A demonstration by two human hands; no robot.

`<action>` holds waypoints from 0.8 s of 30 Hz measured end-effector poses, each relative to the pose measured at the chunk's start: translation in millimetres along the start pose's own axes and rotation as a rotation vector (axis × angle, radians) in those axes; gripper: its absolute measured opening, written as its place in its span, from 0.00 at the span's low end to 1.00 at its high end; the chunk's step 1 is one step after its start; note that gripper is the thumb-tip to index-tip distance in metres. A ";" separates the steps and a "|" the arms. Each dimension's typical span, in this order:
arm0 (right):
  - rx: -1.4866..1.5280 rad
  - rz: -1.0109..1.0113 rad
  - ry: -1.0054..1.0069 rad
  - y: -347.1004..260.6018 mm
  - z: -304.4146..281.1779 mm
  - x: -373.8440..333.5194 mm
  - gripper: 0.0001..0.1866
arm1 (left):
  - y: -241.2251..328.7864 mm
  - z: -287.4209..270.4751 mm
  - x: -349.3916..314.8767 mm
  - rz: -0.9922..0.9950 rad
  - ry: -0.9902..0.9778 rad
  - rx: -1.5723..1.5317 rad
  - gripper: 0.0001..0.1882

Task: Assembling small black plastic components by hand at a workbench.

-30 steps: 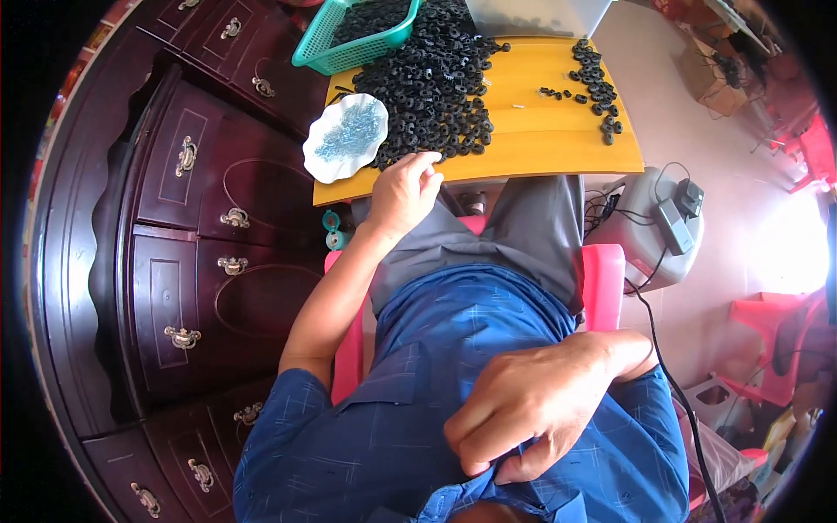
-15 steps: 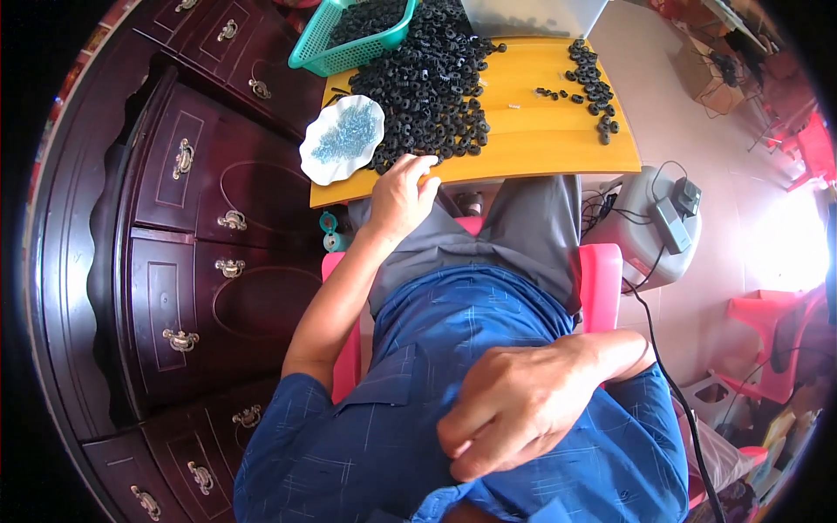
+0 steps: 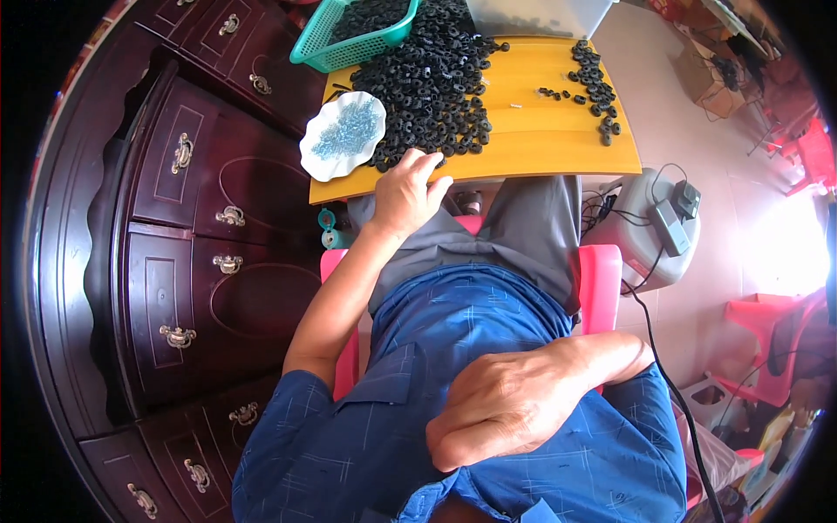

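My left hand (image 3: 408, 197) reaches to the near edge of the yellow table (image 3: 558, 148). Its fingertips rest at the front of a heap of small black ring-shaped parts (image 3: 440, 105), with the thumb held apart from the fingers. Close to that hand, on its left, a white wavy-rimmed dish (image 3: 327, 169) holds many small clear bluish pieces (image 3: 349, 131). Held up in front of my chest, my right hand (image 3: 506, 410) is closed with its fingers curled under. Whatever those fingers hold, if anything, is hidden.
Behind the heap stand a green basket (image 3: 349, 57) of black parts and a translucent bin (image 3: 540, 17). More black parts (image 3: 602, 109) lie along the table's right side. Dark wooden drawers (image 3: 174, 279) flank me on the left. A black cable (image 3: 671, 383) hangs at my right.
My right hand has shifted slightly left, its fingers curling further from sight. At the heap's front, my left thumb has spread away from the fingers.
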State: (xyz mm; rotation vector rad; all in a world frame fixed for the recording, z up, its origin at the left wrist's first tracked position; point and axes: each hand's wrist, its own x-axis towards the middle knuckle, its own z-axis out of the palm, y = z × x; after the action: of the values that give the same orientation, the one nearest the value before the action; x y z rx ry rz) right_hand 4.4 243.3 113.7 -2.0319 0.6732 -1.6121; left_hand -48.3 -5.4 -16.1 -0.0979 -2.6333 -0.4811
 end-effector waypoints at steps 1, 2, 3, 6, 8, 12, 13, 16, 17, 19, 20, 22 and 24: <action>-0.001 0.000 0.000 0.6 0.3 0.5 0.05 | 1.5 0.0 -0.5 0.013 0.003 0.016 0.17; 0.018 0.007 0.002 1.0 0.8 1.0 0.06 | 2.5 0.5 -0.5 0.027 0.005 0.031 0.18; 0.039 0.013 -0.001 1.4 1.6 1.2 0.06 | 2.8 0.5 -1.1 0.024 0.008 0.032 0.18; -0.044 0.018 0.011 1.0 5.3 0.5 0.08 | 3.4 2.3 -2.8 0.045 0.037 0.045 0.16; -0.077 0.029 -0.024 -6.5 -1.1 0.7 0.09 | 2.5 5.5 -4.1 0.106 0.070 0.061 0.12; -0.084 0.014 -0.067 -16.2 -10.9 -6.8 0.11 | 2.6 5.4 -5.3 0.110 0.070 0.074 0.10; -0.067 0.011 -0.082 -14.1 -13.2 -8.1 0.11 | 1.3 6.1 -6.1 0.119 0.086 0.067 0.10; -0.013 0.041 -0.074 -10.3 -14.1 -5.6 0.10 | -0.1 8.2 -7.0 0.118 0.116 0.017 0.08; -0.016 0.045 -0.077 -10.8 -14.6 -4.0 0.10 | -0.1 8.4 -7.6 0.107 0.127 -0.022 0.07; -0.005 0.111 -0.097 -11.3 -15.2 -2.1 0.09 | 2.4 5.4 -10.7 0.051 0.112 -0.096 0.05; -0.005 0.114 -0.102 -10.9 -14.3 -0.9 0.09 | 3.2 4.3 -12.6 -0.002 0.093 -0.171 0.04; 0.066 0.165 -0.088 -10.1 -10.9 1.8 0.08 | 1.8 4.5 -20.5 -0.157 0.038 -0.370 0.04; 0.070 0.151 -0.091 -10.5 -14.2 3.8 0.08 | 0.6 0.6 -25.3 -0.422 -0.126 -0.796 0.08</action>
State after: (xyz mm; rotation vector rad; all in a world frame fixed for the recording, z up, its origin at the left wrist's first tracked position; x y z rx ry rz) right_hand -7.7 248.2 126.1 -1.9423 0.7090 -1.4289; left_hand -25.9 -4.4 -27.8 0.1900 -2.4063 -1.6851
